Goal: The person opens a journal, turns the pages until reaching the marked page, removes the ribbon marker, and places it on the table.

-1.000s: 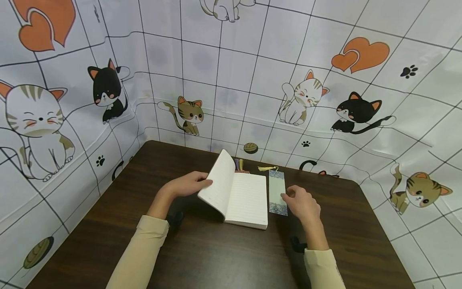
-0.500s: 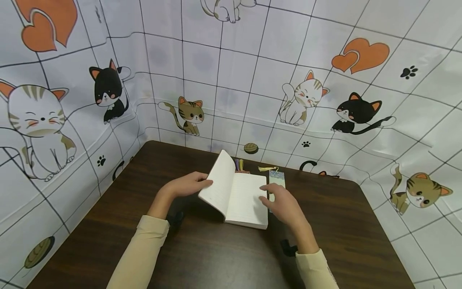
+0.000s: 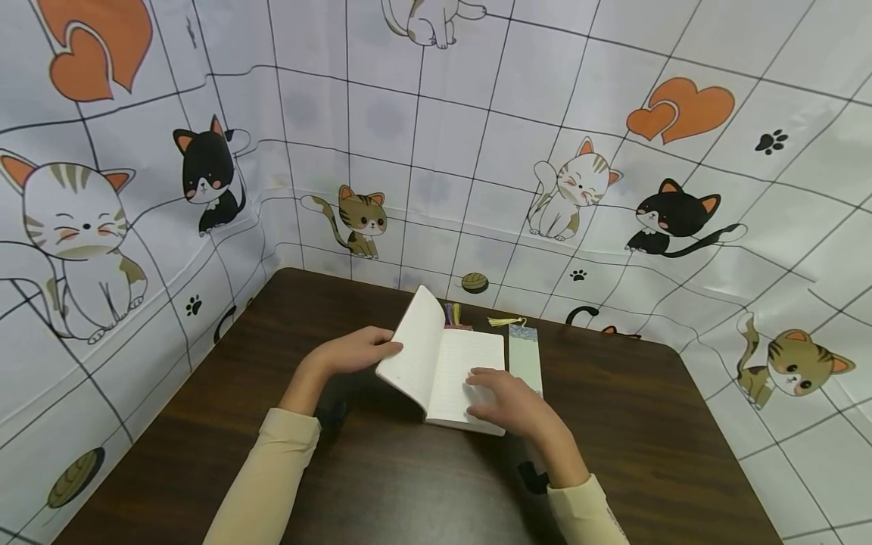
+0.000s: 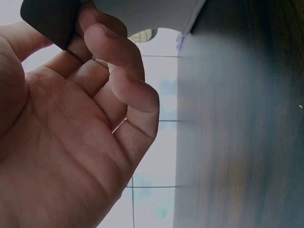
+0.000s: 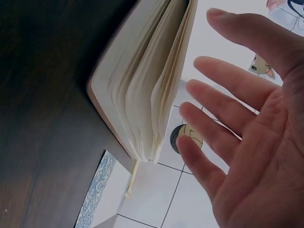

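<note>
An open notebook [image 3: 470, 356] with lined pages lies mid-table in the head view. My left hand [image 3: 350, 352] pinches its raised left cover [image 3: 417, 337] at the outer edge. The left wrist view shows the cover's dark corner [image 4: 50, 21] between thumb and fingers. Over the right-hand page is my right hand [image 3: 514, 405], fingers spread and holding nothing. In the right wrist view that hand [image 5: 251, 123] appears apart from the page edges [image 5: 137, 90]. Just right of the notebook lies a pale green bookmark [image 3: 524, 356] with blue patterned ends, its lower end partly hidden by my right hand.
A yellow tassel [image 3: 507, 322] extends from the bookmark's top. Behind the notebook, purple and yellow tassels [image 3: 453, 314] stick out beside something reddish, mostly hidden. The dark wooden table [image 3: 422, 484] meets a cat-patterned white sheet [image 3: 436, 204] at the back.
My right hand has moved left and toward me, from touching the bookmark to above the right-hand page. The bookmark stays where it was. My left hand keeps holding the cover.
</note>
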{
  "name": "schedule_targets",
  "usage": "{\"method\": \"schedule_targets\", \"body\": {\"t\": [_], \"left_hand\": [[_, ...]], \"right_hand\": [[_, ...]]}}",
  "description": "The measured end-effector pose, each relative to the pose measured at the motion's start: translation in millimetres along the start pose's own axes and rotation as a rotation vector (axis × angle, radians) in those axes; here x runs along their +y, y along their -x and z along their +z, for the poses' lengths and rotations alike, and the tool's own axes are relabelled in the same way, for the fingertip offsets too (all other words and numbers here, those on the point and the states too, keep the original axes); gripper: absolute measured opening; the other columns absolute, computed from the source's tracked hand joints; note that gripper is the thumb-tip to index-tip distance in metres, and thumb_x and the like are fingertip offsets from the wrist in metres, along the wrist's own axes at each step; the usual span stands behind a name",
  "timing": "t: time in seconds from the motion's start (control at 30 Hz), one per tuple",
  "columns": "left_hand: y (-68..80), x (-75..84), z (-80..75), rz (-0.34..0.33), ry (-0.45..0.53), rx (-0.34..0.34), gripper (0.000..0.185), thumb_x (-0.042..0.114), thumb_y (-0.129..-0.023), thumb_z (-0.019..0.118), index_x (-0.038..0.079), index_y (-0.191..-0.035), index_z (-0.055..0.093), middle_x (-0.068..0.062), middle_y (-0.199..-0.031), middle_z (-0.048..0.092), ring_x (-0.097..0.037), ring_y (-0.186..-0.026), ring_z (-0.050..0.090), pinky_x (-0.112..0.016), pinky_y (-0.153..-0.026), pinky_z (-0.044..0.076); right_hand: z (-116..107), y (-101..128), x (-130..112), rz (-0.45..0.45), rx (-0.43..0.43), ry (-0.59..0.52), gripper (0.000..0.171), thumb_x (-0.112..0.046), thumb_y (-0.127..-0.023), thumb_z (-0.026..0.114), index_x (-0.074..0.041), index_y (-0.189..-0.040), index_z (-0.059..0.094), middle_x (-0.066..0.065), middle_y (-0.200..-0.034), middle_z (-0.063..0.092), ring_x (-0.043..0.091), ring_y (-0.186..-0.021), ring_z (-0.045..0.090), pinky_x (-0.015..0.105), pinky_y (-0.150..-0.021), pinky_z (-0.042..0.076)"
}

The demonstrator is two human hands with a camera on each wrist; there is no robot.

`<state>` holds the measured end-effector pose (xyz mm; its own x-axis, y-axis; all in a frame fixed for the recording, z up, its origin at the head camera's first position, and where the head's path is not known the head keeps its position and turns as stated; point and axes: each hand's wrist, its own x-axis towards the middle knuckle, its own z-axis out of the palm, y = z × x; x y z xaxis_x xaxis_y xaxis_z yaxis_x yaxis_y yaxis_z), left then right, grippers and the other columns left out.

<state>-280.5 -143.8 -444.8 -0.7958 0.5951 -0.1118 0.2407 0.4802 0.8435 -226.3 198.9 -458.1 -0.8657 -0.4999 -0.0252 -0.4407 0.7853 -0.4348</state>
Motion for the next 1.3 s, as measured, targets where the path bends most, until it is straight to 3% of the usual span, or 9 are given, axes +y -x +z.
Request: {"method": "schedule_targets", "body": {"t": [0.37, 0.6, 0.83, 0.97, 1.1, 1.3], "left_hand": [[1.4, 3.5, -0.2, 0.001, -0.009, 0.001, 0.039, 0.032, -0.116, 0.047, 0.002, -0.13, 0.067, -0.006, -0.104, 0.069, -0.017, -0.095, 0.062, -0.037, -0.09, 0.05], [1.0, 2.4, 0.1, 0.007, 0.004, -0.006, 0.039, 0.032, -0.116, 0.046, 0.001, -0.13, 0.067, -0.006, -0.102, 0.068, -0.017, -0.092, 0.061, -0.036, -0.087, 0.05], [1.1, 2.6, -0.1, 0.011, 0.008, -0.005, 0.038, 0.031, -0.116, 0.047, 0.001, -0.129, 0.067, -0.007, -0.103, 0.069, -0.017, -0.092, 0.062, -0.036, -0.087, 0.051], [0.3, 2.1, -0.4, 0.009, 0.013, -0.002, 0.037, 0.031, -0.116, 0.047, 0.001, -0.126, 0.067, -0.006, -0.1, 0.068, -0.017, -0.09, 0.061, -0.036, -0.084, 0.051], [-0.2, 1.6, -0.4, 0.005, 0.016, -0.001, 0.037, 0.031, -0.116, 0.047, 0.001, -0.126, 0.067, -0.006, -0.1, 0.068, -0.017, -0.089, 0.061, -0.036, -0.084, 0.051], [0.4, 1.3, 0.2, -0.005, 0.022, 0.001, 0.037, 0.031, -0.116, 0.048, 0.001, -0.126, 0.067, -0.006, -0.101, 0.068, -0.017, -0.091, 0.062, -0.035, -0.085, 0.051]], "right_hand": [[4.0, -0.1, 0.1, -0.018, -0.065, 0.045, 0.056, -0.024, -0.089, 0.087, -0.008, -0.139, 0.068, 0.015, -0.147, 0.065, 0.036, -0.133, 0.062, 0.059, -0.107, 0.05], [5.5, -0.9, -2.9, -0.017, -0.094, 0.06, 0.058, -0.021, -0.087, 0.088, -0.008, -0.14, 0.067, 0.016, -0.149, 0.063, 0.036, -0.137, 0.06, 0.058, -0.111, 0.049], [-0.1, 3.7, -9.9, -0.017, -0.089, 0.038, 0.041, -0.008, -0.092, 0.077, -0.007, -0.132, 0.07, 0.016, -0.144, 0.066, 0.034, -0.126, 0.064, 0.056, -0.104, 0.051], [-2.2, 4.6, -11.1, -0.013, -0.092, 0.038, 0.041, 0.002, -0.089, 0.07, -0.007, -0.13, 0.07, 0.015, -0.143, 0.066, 0.031, -0.122, 0.063, 0.053, -0.1, 0.051], [-4.5, 5.2, -11.5, -0.011, -0.073, 0.045, 0.045, 0.006, -0.088, 0.068, -0.007, -0.132, 0.069, 0.015, -0.143, 0.066, 0.032, -0.124, 0.063, 0.054, -0.101, 0.051], [-10.5, 7.2, -13.2, -0.004, 0.012, 0.039, 0.048, 0.01, -0.089, 0.064, -0.007, -0.133, 0.069, 0.015, -0.143, 0.067, 0.039, -0.135, 0.061, 0.066, -0.11, 0.046]]}}
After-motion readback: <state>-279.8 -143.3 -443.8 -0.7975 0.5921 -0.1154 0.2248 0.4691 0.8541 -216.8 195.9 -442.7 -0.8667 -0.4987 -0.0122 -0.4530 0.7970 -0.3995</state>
